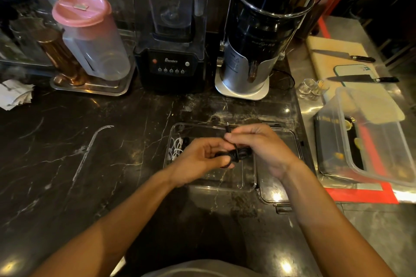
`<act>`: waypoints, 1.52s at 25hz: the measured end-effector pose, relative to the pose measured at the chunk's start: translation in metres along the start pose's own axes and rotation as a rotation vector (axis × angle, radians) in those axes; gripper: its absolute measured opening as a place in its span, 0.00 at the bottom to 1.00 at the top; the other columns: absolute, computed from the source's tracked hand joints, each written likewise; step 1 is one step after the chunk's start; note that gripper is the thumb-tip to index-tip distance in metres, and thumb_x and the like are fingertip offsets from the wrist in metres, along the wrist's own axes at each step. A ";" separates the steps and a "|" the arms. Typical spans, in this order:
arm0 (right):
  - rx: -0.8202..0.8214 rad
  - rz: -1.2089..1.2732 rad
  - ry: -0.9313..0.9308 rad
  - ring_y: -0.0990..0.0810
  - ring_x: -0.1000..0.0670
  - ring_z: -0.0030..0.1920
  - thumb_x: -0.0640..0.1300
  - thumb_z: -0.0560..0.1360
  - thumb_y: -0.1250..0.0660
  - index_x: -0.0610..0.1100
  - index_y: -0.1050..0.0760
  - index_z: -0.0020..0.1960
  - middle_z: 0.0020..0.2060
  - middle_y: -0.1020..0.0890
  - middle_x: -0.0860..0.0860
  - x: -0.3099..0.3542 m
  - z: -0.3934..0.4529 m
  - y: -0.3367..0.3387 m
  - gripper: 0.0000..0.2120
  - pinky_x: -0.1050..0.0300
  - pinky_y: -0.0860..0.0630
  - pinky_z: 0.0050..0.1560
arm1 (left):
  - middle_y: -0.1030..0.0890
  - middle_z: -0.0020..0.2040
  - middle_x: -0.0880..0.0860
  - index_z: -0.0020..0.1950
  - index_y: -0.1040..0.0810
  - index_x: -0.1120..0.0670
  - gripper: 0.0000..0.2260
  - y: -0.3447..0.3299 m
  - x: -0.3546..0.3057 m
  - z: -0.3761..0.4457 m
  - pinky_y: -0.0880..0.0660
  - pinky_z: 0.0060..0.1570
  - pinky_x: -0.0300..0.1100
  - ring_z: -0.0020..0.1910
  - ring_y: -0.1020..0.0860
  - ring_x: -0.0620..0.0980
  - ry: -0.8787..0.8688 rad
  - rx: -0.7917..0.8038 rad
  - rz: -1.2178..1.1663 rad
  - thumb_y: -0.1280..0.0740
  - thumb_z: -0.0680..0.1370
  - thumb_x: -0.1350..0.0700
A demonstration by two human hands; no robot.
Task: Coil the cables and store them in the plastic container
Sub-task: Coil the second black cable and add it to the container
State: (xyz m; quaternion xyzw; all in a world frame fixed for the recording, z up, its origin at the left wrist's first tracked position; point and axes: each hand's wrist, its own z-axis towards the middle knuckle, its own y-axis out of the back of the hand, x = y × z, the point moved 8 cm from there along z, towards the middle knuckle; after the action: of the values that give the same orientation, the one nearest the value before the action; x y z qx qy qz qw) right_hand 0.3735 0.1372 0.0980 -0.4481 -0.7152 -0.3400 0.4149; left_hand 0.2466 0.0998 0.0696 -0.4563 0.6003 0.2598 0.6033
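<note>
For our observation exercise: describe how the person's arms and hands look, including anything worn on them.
Both forearms are bare, with no sleeves visible. The left hand and right hand wear no gloves, and no watch or bracelet shows on either wrist. Rings cannot be made out.

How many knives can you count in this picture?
2: one knife on the wooden board at far right, a second knife just nearer on the white board. Others may be hidden.

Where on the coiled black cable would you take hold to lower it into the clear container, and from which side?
Grip the black cable across its wrapped middle, from above. The loops are bunched there, so one pinch should keep the coil together, as the left hand and right hand hold it now. The clear plastic container sits open beneath, with a white cable at its left end.
</note>
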 end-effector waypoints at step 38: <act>-0.147 0.346 0.316 0.20 0.54 0.31 0.36 0.81 0.34 0.36 0.21 0.56 0.34 0.16 0.48 -0.007 -0.024 -0.036 0.06 0.60 0.24 0.32 | 0.32 0.32 0.55 0.55 0.27 0.59 0.10 0.005 -0.010 -0.009 0.31 0.30 0.45 0.29 0.30 0.50 -0.012 -0.428 -0.437 0.46 0.86 0.57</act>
State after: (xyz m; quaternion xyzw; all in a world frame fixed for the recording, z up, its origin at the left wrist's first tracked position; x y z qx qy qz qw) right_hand 0.3487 0.1009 0.0982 -0.5341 -0.5273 -0.3807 0.5402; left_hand 0.2367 0.0968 0.0796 -0.6898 0.4159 0.2473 0.5385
